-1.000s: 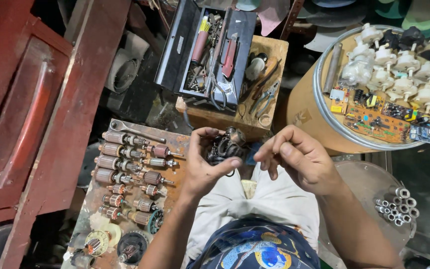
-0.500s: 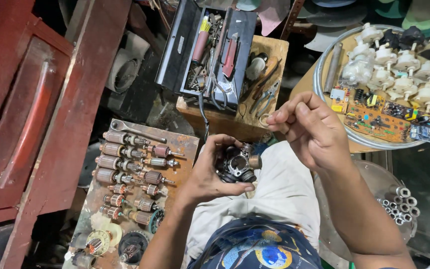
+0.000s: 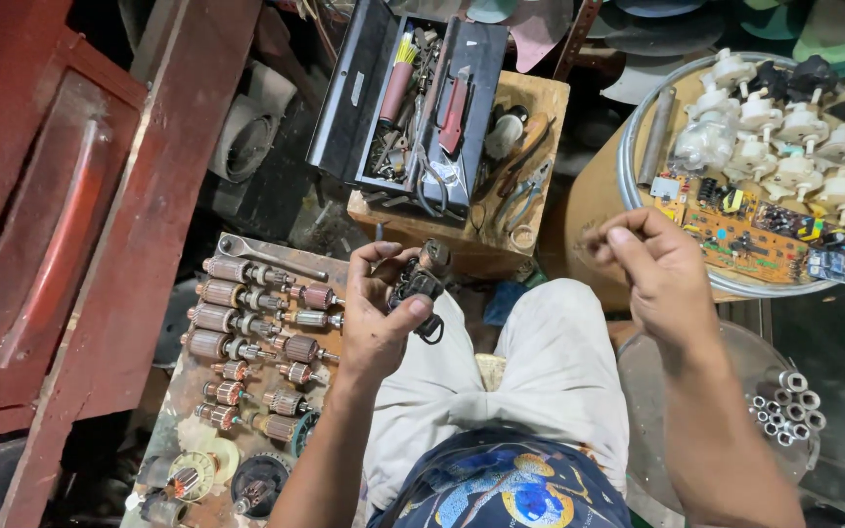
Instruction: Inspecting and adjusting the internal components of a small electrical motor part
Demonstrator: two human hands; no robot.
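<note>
A cluttered workshop floor is seen from above, crowded with parts, and a red-brown wooden cabinet (image 3: 70,225) fills the far left. Just right of it, a worn board (image 3: 209,411) is laid near the knees, on which rows of copper-wound motor armatures (image 3: 246,323) are lined up, with a steel wrench (image 3: 268,256) lying along the board's far edge and round dial-like parts at its near end. Farther off, an open black toolbox (image 3: 413,98) is set on a pale wooden box (image 3: 501,205); a red-handled tool and pliers are seen inside, and a small white rectangular label is fixed on the raised lid. In the middle, the left hand (image 3: 376,318) is closed around a small dark motor assembly (image 3: 418,288), which is held above the left knee of light trousers (image 3: 550,381), fingers curled over its top. To the right, the right hand (image 3: 652,269) is raised apart from the assembly, thumb and fingertips pinched together; whether anything is held between them cannot be told. Beyond it, a round metal tray (image 3: 628,176) is loaded with white plastic knobs, a clear bag and orange circuit boards (image 3: 750,235). At the near right, short metal sleeves (image 3: 784,401) are clustered on a round lid.
</note>
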